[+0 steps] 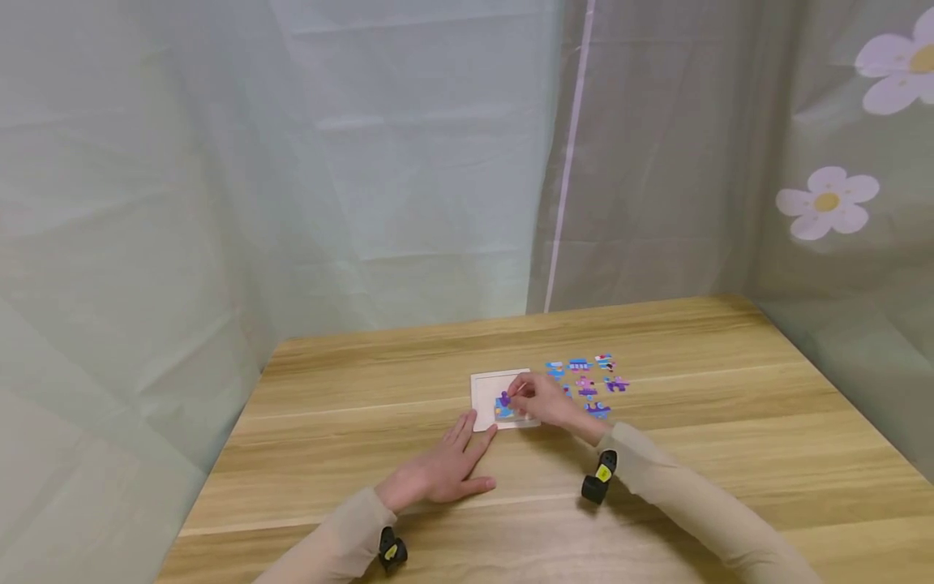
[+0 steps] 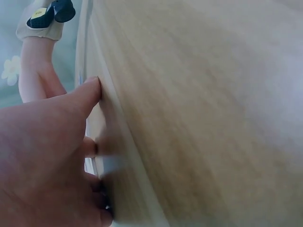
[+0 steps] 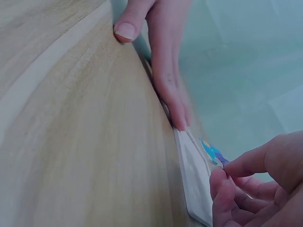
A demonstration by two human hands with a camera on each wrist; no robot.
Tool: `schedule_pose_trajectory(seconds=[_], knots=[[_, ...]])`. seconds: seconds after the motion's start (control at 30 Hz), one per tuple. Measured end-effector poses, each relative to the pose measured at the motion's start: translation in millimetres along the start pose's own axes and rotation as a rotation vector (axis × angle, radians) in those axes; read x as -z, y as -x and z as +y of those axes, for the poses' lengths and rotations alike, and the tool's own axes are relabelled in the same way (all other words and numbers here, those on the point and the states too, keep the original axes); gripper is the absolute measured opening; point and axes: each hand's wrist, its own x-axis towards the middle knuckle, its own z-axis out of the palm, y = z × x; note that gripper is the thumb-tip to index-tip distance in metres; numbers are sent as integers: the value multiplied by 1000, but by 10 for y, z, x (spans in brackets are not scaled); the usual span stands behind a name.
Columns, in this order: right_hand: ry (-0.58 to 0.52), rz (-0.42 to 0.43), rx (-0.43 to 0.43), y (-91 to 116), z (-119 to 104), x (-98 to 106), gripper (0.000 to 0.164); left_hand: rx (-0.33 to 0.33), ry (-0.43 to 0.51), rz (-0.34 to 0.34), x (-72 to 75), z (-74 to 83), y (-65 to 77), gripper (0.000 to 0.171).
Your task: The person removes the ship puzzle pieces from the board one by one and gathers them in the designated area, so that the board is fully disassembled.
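Observation:
A white puzzle tray (image 1: 483, 384) lies on the table, with a blue jigsaw piece (image 1: 501, 411) in its lower part. Thumb and fingers of my right hand (image 1: 546, 399) pinch a purple jigsaw piece (image 1: 504, 398) just over the blue one; the fingertips partly cover it. In the right wrist view that pinch is beside the tray's rim (image 3: 194, 182). My left hand (image 1: 447, 468) rests spread on the table, its fingertips touching the tray's near left corner. The left wrist view shows its thumb (image 2: 90, 92) stretched out along the wood.
Right of the tray lie several loose jigsaw pieces, among them a blue one (image 1: 580, 365), a pink and purple one (image 1: 587, 387) and a purple one (image 1: 616, 384). My right forearm partly covers that group's near side. Fabric curtains (image 1: 409, 178) hang behind the wooden table (image 1: 328, 405).

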Motion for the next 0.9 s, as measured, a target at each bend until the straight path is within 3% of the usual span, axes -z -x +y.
schedule_pose_trajectory(seconds=[0.63, 0.9], knots=[[-37, 34, -20, 192, 164, 241, 6, 4, -24, 20, -38, 0, 25, 77], [-105, -1, -16, 275, 240, 353, 10, 1, -66, 22, -44, 9, 39, 77]])
